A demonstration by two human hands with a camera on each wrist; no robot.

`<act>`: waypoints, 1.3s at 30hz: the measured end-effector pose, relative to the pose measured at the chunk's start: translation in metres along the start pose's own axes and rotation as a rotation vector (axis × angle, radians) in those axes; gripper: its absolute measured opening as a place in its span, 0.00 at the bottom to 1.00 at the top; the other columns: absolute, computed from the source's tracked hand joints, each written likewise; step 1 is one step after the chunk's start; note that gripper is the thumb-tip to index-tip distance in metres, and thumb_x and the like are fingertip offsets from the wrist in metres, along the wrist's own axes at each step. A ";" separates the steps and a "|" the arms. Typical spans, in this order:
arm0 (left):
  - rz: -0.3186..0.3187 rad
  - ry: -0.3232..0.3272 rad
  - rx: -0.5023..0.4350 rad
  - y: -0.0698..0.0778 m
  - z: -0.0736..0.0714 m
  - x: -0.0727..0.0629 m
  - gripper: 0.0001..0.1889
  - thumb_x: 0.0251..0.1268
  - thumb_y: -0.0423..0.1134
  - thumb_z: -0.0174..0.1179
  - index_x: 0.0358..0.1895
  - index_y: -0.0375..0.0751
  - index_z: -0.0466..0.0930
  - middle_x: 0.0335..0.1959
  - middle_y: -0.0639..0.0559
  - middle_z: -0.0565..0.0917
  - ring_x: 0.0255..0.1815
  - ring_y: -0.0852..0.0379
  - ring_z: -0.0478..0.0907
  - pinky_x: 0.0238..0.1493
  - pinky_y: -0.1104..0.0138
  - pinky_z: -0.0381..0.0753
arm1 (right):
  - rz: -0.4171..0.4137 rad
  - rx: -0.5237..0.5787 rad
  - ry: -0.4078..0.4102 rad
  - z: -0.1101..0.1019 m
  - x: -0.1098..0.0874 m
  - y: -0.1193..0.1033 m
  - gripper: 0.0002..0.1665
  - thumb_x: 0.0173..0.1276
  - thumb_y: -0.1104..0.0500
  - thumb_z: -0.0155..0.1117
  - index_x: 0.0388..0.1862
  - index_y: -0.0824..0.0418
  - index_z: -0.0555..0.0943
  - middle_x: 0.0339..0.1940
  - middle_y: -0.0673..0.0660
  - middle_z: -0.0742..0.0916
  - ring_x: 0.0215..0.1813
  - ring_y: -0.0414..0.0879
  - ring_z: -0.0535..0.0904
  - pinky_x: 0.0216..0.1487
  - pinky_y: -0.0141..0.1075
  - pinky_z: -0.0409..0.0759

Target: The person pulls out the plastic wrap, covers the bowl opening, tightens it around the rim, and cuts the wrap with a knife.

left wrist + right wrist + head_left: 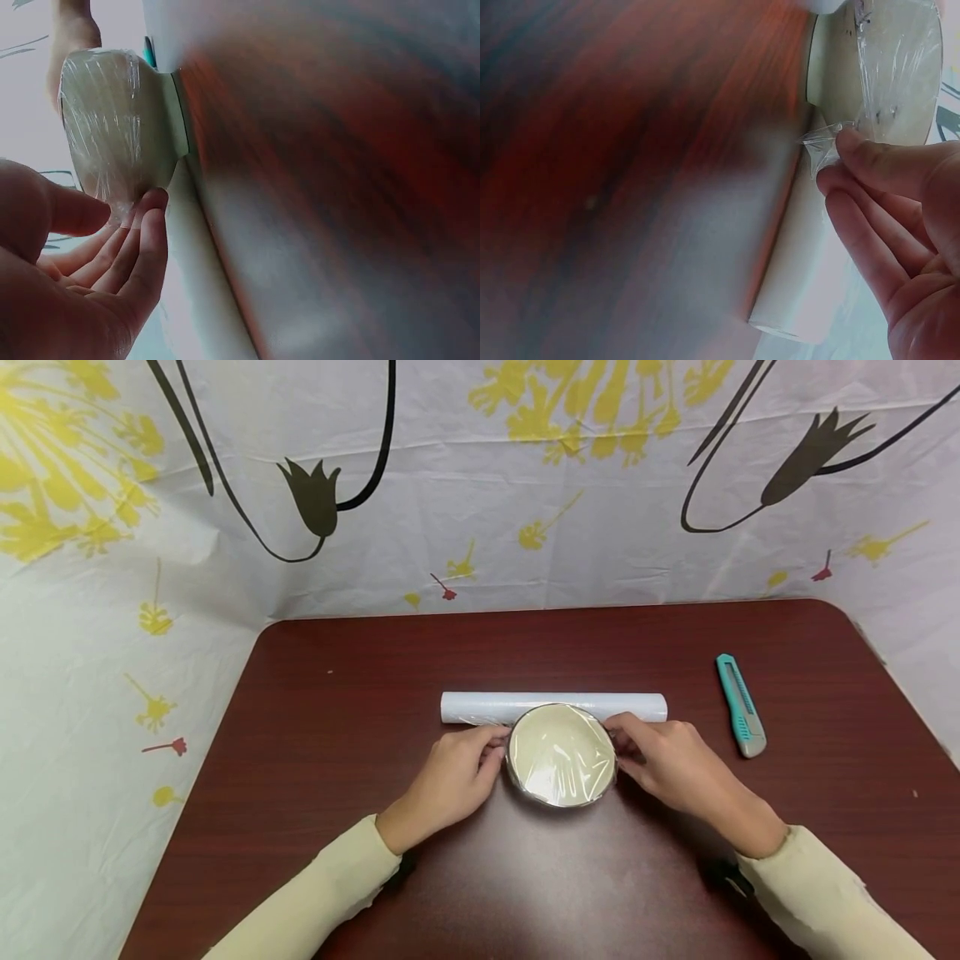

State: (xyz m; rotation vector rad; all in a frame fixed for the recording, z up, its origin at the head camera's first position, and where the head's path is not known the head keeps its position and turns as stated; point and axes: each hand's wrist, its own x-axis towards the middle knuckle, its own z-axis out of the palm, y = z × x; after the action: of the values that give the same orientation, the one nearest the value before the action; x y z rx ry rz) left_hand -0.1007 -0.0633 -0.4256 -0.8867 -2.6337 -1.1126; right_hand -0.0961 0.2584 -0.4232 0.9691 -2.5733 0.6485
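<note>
A cream bowl (156, 112) stands on the table with clear plastic wrap (562, 756) stretched over its top. The wrap is wrinkled and folds down over the rim. At the bowl's left side, my left hand (453, 777) pinches the wrap at the rim between thumb and fingers. My right hand (675, 768) is on the opposite side; its thumb and forefinger pinch a loose, crumpled end of the wrap, plain in the right wrist view. Right behind the bowl lies a white roll of plastic wrap (472, 706), partly hidden by it.
A teal and grey box cutter (741, 706) lies on the dark red-brown table (360, 668), off to the right of the roll. White cloth (450, 518) printed with yellow and dark flowers hangs behind the table and along its sides.
</note>
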 end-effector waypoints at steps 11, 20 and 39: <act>-0.050 0.031 -0.031 0.000 0.005 0.004 0.06 0.70 0.25 0.68 0.42 0.38 0.82 0.35 0.49 0.91 0.36 0.58 0.90 0.41 0.68 0.90 | 0.039 0.017 0.032 0.003 0.000 -0.003 0.37 0.45 0.77 0.86 0.49 0.58 0.75 0.35 0.51 0.94 0.27 0.42 0.88 0.26 0.44 0.85; -0.168 -0.187 -0.227 0.003 -0.011 0.004 0.12 0.70 0.34 0.74 0.51 0.35 0.87 0.45 0.48 0.92 0.46 0.54 0.92 0.51 0.69 0.90 | 0.108 0.137 -0.114 -0.013 -0.002 -0.006 0.37 0.49 0.73 0.89 0.52 0.56 0.77 0.43 0.51 0.94 0.41 0.43 0.93 0.39 0.42 0.92; -0.163 -0.207 -0.199 -0.003 -0.013 0.010 0.19 0.52 0.36 0.88 0.43 0.38 0.88 0.38 0.51 0.94 0.40 0.59 0.93 0.43 0.74 0.89 | 0.113 0.136 -0.130 -0.015 0.003 -0.004 0.36 0.47 0.59 0.96 0.43 0.51 0.76 0.34 0.43 0.93 0.36 0.37 0.91 0.32 0.35 0.85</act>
State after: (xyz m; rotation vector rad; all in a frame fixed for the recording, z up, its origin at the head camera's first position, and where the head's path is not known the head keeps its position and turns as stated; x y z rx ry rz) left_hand -0.1116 -0.0692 -0.4147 -0.8779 -2.8442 -1.4143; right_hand -0.0939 0.2614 -0.4082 0.9418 -2.7446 0.8262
